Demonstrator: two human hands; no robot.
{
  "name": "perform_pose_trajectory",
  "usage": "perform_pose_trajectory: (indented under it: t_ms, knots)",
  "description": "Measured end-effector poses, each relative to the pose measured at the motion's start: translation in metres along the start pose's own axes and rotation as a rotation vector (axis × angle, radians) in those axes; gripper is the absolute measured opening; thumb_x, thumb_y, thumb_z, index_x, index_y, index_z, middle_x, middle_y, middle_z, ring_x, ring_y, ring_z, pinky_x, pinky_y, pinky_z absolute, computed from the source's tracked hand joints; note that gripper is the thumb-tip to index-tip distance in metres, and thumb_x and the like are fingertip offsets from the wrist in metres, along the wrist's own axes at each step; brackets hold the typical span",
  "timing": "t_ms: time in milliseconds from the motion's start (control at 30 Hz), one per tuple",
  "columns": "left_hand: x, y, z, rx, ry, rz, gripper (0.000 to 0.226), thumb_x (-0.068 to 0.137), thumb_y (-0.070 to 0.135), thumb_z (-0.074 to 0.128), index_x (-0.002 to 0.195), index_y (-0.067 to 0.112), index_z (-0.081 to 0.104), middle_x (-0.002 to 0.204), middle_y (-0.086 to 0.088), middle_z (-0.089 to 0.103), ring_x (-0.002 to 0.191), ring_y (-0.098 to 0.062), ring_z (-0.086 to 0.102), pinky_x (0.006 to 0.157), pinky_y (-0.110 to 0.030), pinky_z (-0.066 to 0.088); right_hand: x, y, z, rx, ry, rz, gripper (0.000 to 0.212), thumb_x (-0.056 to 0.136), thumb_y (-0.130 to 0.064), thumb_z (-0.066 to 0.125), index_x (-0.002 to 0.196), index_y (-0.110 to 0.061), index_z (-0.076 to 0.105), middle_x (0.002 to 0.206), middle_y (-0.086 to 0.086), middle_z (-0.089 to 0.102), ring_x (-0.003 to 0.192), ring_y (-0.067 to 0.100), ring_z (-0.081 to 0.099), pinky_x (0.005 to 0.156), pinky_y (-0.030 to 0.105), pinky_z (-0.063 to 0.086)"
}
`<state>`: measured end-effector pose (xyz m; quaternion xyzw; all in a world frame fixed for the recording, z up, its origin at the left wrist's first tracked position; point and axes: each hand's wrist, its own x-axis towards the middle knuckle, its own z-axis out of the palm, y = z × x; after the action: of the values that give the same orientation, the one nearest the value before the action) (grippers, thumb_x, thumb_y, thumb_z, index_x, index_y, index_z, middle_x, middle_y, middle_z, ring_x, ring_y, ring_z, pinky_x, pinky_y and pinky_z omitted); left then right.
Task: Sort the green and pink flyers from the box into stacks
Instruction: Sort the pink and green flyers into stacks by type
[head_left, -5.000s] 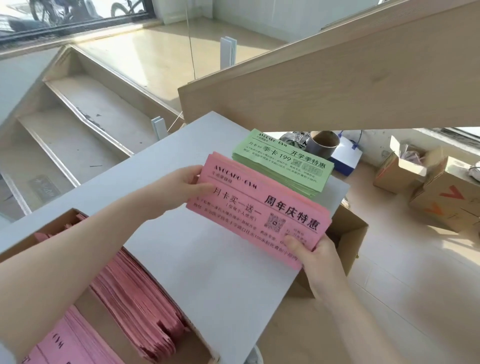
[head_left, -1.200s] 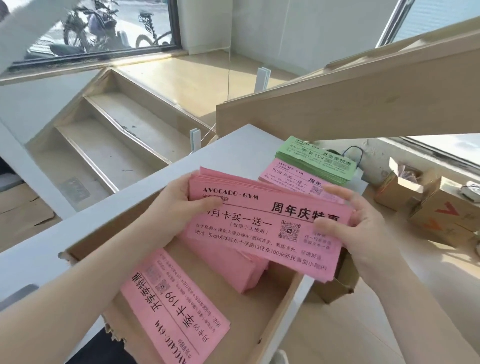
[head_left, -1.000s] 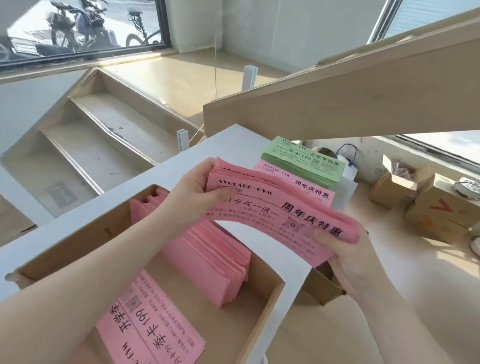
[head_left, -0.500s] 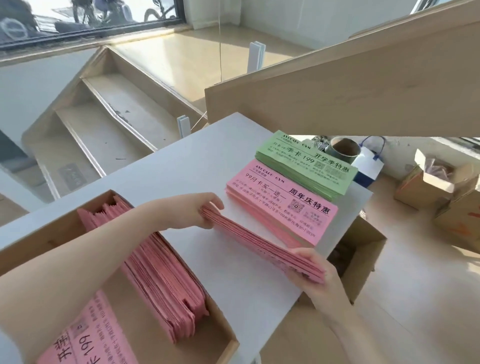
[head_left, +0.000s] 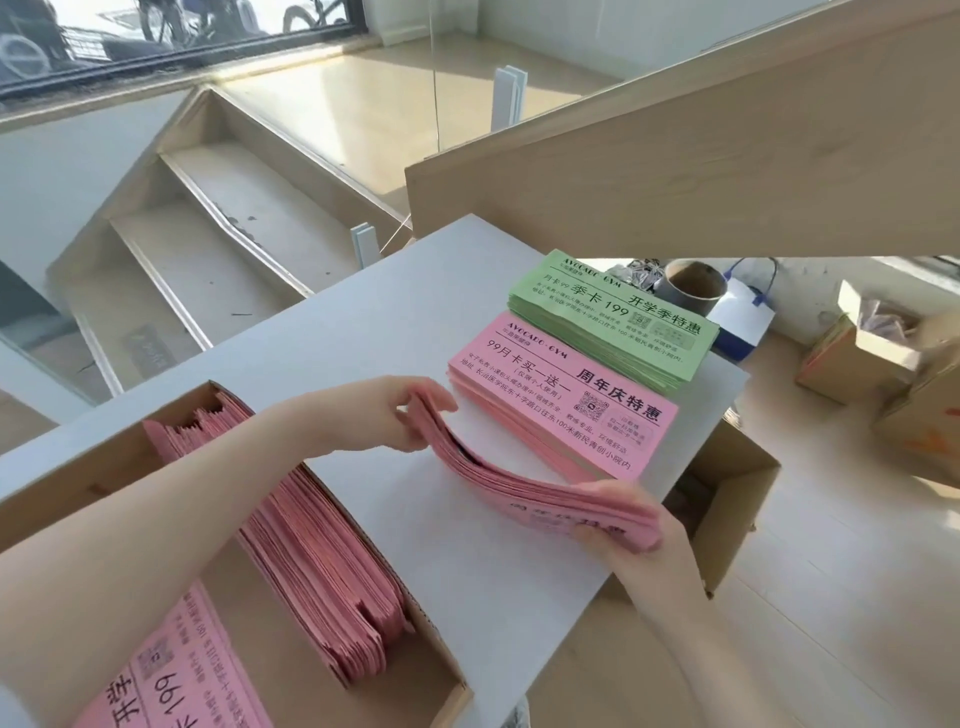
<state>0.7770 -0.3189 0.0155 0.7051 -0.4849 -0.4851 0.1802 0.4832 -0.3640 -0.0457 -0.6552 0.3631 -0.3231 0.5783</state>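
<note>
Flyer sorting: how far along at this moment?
Done: a green stack and a pink stack lie side by side on the table. In hand: the left hand and right hand hold a pink bundle. Left: many pink flyers in the box.

I can't read the print on the bundle of pink flyers (head_left: 540, 493); it's edge-on and blurred. My left forearm (head_left: 156, 525) hides part of the box (head_left: 78, 467), whose near left corner runs out of frame. The flat pink flyer (head_left: 171, 670) is cut off too.
</note>
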Motion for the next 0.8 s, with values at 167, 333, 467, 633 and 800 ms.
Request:
perform_pose_trajectory:
  t_ms: [167, 333, 467, 633, 800]
  knots:
    - [0.006, -0.006, 0.003, 0.151, -0.130, -0.038, 0.028, 0.086, 0.013, 0.064, 0.103, 0.036, 0.061, 0.113, 0.014, 0.065, 0.112, -0.008, 0.058, 0.105, -0.031, 0.040, -0.009, 0.010, 0.010, 0.030, 0.040, 0.186, 0.038, 0.074, 0.001, 0.073, 0.102, -0.023, 0.066, 0.095, -0.014, 0.073, 0.093, 0.001, 0.066, 0.080, 0.017, 0.054]
    - [0.009, 0.015, 0.002, -0.013, -0.007, 0.077, 0.025, 0.095, 0.017, 0.049, 0.107, 0.038, 0.058, 0.113, 0.019, 0.064, 0.109, -0.002, 0.057, 0.098, -0.024, 0.042, -0.001, -0.013, 0.005, 0.065, 0.151, 0.163, 0.032, 0.079, 0.002, 0.068, 0.094, -0.026, 0.066, 0.088, -0.019, 0.072, 0.085, -0.003, 0.066, 0.065, 0.012, 0.052]
    - [0.027, 0.052, -0.001, -0.160, 0.252, 0.150, 0.013, 0.095, 0.022, 0.050, 0.104, 0.022, 0.059, 0.101, 0.007, 0.068, 0.092, -0.011, 0.065, 0.077, -0.026, 0.053, 0.027, -0.033, -0.011, 0.151, 0.275, 0.167, 0.031, 0.081, -0.015, 0.067, 0.110, -0.026, 0.061, 0.102, -0.009, 0.072, 0.094, 0.008, 0.067, 0.078, 0.032, 0.054]
    - [0.069, 0.076, 0.003, -0.020, 0.459, 0.095, 0.023, 0.096, 0.026, 0.047, 0.111, 0.012, 0.056, 0.105, -0.005, 0.064, 0.091, -0.023, 0.061, 0.077, -0.035, 0.051, 0.064, -0.032, -0.032, -0.018, 0.254, 0.305, 0.021, 0.090, -0.022, 0.060, 0.110, -0.019, 0.055, 0.107, -0.002, 0.068, 0.093, 0.015, 0.067, 0.071, 0.033, 0.056]
    - [0.092, 0.060, 0.000, 0.203, 0.392, 0.018, 0.053, 0.092, 0.032, 0.053, 0.140, 0.014, 0.036, 0.132, -0.004, 0.046, 0.121, -0.023, 0.046, 0.093, -0.031, 0.042, 0.075, -0.021, -0.047, -0.362, 0.207, 0.348, 0.046, 0.089, -0.033, 0.059, 0.127, -0.012, 0.044, 0.086, 0.007, 0.068, 0.057, 0.016, 0.059, 0.051, 0.027, 0.043]
